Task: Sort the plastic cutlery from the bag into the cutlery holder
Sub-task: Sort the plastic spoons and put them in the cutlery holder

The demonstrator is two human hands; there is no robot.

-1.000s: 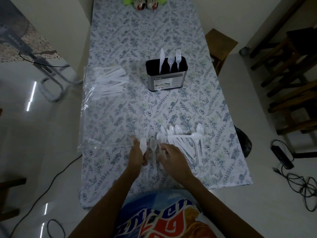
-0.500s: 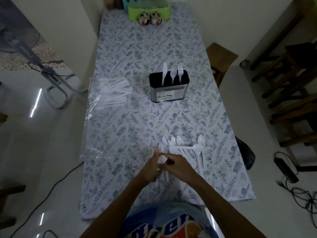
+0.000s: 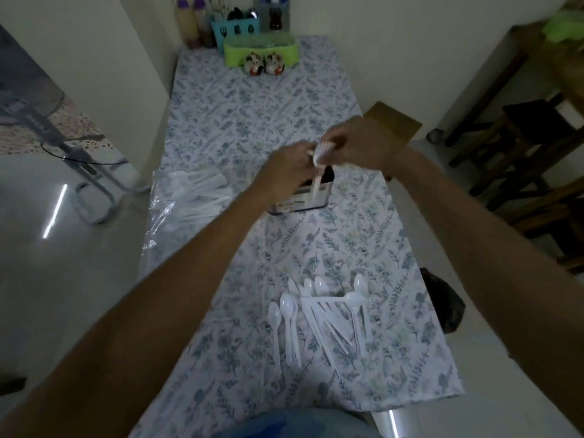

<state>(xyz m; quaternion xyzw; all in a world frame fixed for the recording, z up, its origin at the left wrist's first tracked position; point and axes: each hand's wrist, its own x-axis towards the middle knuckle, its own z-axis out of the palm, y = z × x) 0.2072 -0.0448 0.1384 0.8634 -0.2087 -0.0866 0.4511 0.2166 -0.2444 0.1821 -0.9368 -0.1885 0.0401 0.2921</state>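
Right hand (image 3: pixel 360 143) pinching fork (image 3: pixel 319 165) (tines up), above cutlery holder (image 3: pixel 303 200)

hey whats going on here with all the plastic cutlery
A person is sorting plastic cutlery. Both hands, left hand and right hand, hold a white fork above the cutlery holder. A pile of spoons lies on the table near the person, and more cutlery sits in the clear bag to the left.

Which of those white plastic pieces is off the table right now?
The fork over the cutlery holder, pinched by both hands; the loose spoons near the person lie flat on the tablecloth.
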